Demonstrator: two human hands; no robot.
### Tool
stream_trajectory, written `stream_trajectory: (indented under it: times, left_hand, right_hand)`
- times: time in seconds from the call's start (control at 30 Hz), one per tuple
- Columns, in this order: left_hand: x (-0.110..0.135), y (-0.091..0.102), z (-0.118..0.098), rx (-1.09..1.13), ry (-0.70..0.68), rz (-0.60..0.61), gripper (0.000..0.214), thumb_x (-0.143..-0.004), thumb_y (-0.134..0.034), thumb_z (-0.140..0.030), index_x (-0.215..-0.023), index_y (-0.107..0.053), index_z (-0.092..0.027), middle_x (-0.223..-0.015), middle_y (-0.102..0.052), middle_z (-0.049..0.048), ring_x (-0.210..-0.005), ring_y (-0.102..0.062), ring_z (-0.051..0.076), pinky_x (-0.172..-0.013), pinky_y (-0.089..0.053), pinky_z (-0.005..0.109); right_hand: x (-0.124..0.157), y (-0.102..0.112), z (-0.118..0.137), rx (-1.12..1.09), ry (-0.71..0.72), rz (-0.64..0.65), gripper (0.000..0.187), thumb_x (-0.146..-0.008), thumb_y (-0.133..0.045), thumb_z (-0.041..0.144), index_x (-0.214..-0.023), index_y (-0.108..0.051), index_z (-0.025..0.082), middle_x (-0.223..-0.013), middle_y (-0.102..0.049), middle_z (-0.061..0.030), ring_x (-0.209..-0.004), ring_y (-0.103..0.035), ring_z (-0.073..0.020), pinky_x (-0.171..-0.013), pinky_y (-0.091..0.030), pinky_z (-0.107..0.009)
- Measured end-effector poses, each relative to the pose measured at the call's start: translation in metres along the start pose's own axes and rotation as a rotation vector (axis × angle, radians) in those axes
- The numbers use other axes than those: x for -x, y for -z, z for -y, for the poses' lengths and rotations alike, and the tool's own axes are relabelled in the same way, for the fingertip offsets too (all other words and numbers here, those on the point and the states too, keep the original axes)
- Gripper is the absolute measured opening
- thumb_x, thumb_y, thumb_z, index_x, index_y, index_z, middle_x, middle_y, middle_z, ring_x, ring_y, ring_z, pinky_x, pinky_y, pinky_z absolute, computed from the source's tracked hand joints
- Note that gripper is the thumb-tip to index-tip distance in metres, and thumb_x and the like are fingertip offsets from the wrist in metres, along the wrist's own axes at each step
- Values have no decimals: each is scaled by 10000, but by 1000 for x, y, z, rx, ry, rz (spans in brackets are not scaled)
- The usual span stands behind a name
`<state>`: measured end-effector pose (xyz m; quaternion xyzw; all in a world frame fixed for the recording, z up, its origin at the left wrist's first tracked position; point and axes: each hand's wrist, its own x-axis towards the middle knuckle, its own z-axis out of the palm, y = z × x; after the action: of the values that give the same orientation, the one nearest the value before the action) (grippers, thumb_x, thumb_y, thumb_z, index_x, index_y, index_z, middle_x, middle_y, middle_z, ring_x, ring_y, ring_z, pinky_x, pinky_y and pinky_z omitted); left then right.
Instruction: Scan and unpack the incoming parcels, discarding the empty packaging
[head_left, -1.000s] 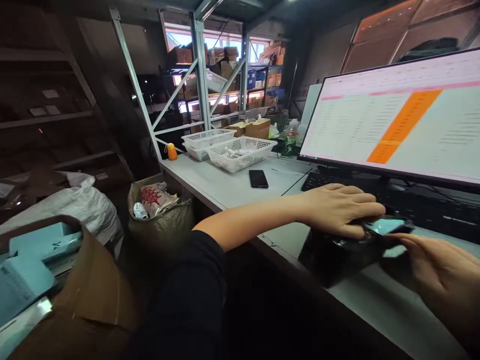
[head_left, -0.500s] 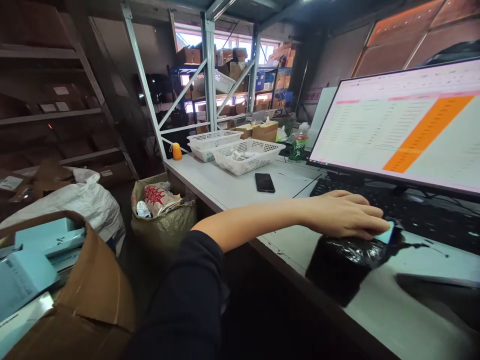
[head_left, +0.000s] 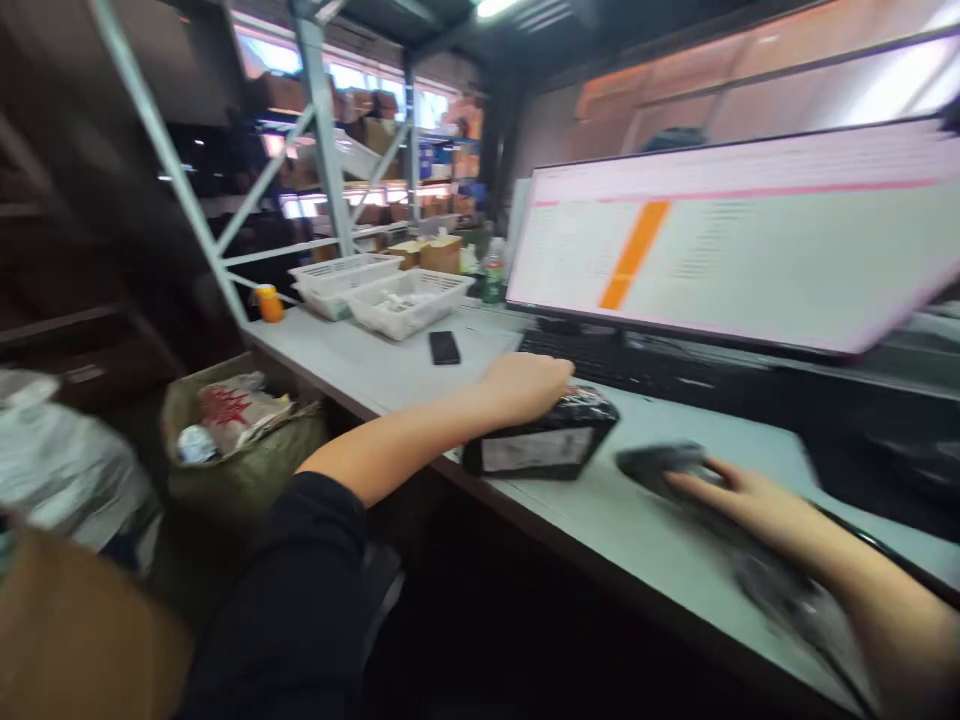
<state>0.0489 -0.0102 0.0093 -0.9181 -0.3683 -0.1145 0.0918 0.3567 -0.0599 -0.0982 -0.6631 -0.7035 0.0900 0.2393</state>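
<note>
Single view, worn on my head. It faces forward and down across the desk (head_left: 660, 540), turned a little left. My left hand (head_left: 525, 385) and right hand (head_left: 739, 495) are close, low in frame. The monitor (head_left: 735, 250) is near on the right, the shelving (head_left: 319, 130) far back on the left. Picture blurred.

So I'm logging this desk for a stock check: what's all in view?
table: 1, grey, centre
monitor: 1, lit, orange stripe, table's right
keyboard: 1, black, under monitor
black parcel: 1, white label, table's front edge
dark object: 1, blurred, right of parcel
phone: 1, black, mid table
baskets: 2, white, table's far end
bottle: 1, green, right of baskets
orange item: 1, table's far corner
waste sack: 1, olive, floor, left of table
left hand: 1, resting on black parcel
right hand: 1, fingertips on dark object
</note>
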Motion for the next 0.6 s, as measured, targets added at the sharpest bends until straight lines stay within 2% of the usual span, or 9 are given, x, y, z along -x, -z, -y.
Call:
stream_trajectory:
  times: [0.03,0.1,0.2,0.3,0.37,0.47,0.6]
  left_hand:
    - [4,-1,-5,-3,39,-23,258,-1012,-476,-322,-1038,-657,-142,-1020,-725,142,-948,-692,275,-710,-458,336]
    - [12,-1,-9,-17,85,-75,289,-1001,-495,-392,-961,-671,-165,-986,-727,126,-936,-685,283,-705,-446,336]
    - [15,-2,-1,-36,109,-80,434,-955,-513,-570,-857,-665,-176,-896,-713,120,-868,-667,294,-663,-413,341]
    - [11,-2,7,-33,-31,-27,320,-978,-503,-453,-891,-660,-188,-925,-705,104,-899,-647,281,-692,-406,339]
    - [9,-1,10,-15,-115,8,234,-978,-505,-358,-930,-660,-189,-948,-705,96,-928,-639,277,-731,-413,344]
    - [10,0,11,21,-169,-3,202,-972,-509,-315,-940,-668,-194,-953,-711,90,-940,-633,280,-781,-424,364]
    - [17,-7,13,76,-205,-139,218,-985,-492,-320,-920,-670,-213,-959,-709,85,-951,-615,275,-865,-422,389]
  right_hand:
    - [4,2,3,-103,-93,122,380,-925,-538,481,-1094,-748,214,-932,-775,-130,-825,-740,-295,-719,-561,-353]
    - [12,8,12,-116,-205,213,442,-912,-546,467,-1184,-717,164,-993,-771,-124,-912,-725,-309,-801,-552,-367]
    - [18,19,16,3,-202,124,465,-982,-451,483,-1180,-728,167,-1109,-753,-103,-982,-698,-255,-856,-527,-307]
    - [24,34,-4,196,-347,-11,538,-1042,-320,463,-1229,-707,138,-1161,-728,-137,-1000,-680,-234,-854,-500,-287]
    - [32,43,-23,294,-459,-64,476,-1028,-384,384,-1284,-673,105,-1228,-692,-179,-1098,-644,-260,-911,-470,-316]
    - [48,50,-47,413,-555,-31,376,-935,-539,225,-1235,-696,64,-1258,-659,-241,-1174,-607,-316,-952,-449,-372]
    - [62,45,-58,506,-626,34,346,-876,-490,59,-1131,-719,10,-1176,-665,-312,-1102,-645,-359,-893,-482,-433]
